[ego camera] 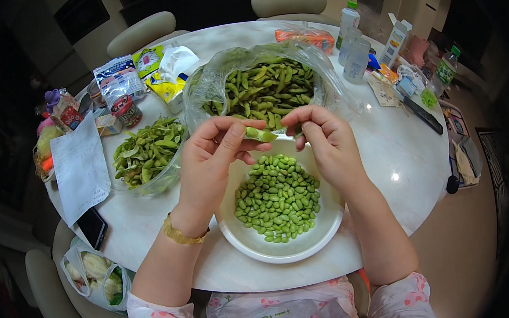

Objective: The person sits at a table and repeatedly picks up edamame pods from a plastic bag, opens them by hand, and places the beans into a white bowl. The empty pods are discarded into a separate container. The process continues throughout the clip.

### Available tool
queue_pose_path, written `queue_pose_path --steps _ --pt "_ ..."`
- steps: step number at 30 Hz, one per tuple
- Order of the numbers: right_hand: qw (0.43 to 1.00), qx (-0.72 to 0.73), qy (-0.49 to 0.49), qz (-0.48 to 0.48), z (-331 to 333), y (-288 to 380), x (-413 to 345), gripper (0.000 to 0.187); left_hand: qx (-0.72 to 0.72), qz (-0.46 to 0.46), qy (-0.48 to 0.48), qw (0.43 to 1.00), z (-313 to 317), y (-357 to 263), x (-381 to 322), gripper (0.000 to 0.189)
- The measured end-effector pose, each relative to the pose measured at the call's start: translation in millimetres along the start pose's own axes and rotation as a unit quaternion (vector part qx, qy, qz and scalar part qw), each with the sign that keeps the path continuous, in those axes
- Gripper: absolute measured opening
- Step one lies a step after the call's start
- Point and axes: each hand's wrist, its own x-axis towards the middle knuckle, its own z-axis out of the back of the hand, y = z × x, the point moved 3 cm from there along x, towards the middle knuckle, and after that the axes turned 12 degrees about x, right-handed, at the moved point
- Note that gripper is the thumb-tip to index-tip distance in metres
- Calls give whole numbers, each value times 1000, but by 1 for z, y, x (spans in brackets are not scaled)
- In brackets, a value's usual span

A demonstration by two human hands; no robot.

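Note:
Between the thumb and fingers of my left hand (219,151) is a soybean pod (260,134), split so that green beans show inside. My right hand (321,138) is close to the pod's right end, its thumb and forefinger pinched on a small dark green bit, perhaps a piece of pod. Both hands are above the far rim of a white bowl (284,258) that holds many shelled green soybeans (279,198). Beyond them, a clear plastic bag (333,68) lies open, full of unshelled soybean pods (270,86). Left of my left hand, a clear container (160,184) holds a heap of pods (148,151).
A round white table (386,146) carries a sheet of paper (80,169), a phone (92,227) at its left edge and snack packages (119,80). On the right are plastic bottles (356,59), a carton (395,42) and a black-handled object (422,115). A bag of vegetables (95,275) rests on a chair.

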Motion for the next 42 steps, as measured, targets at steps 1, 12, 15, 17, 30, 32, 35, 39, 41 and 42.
queue_pose_path --steps 1,12,15,17,30,32,35,39,41,42 --pt "1000 -15 5 -14 1 0 0 17 -3 0 5 1000 -1 1 0 20" --pt "994 -76 17 -80 -6 -3 -4 17 -10 18 3 1000 -2 9 0 24" --pt "993 -5 17 -113 -2 -7 -1 15 -24 36 8 999 -2 10 -1 24" --pt "992 21 15 -124 0 -8 -2 14 -48 52 13 997 -2 11 -1 23" --pt "980 -194 43 28 5 -1 0 12 126 14 47 991 -4 14 1 17" --pt "979 -190 37 59 3 -1 0 11 132 20 42 990 -4 16 1 17" --pt "977 -195 40 71 3 -1 1 11 168 16 41 985 -5 15 1 20" --pt "967 -238 56 75 4 0 0 12 260 13 67 963 -5 11 -1 26" --pt "966 -241 54 82 4 1 0 12 274 -7 64 959 -5 8 -1 27" --pt "966 -238 50 87 3 0 0 12 284 -14 66 956 -5 7 -2 26"
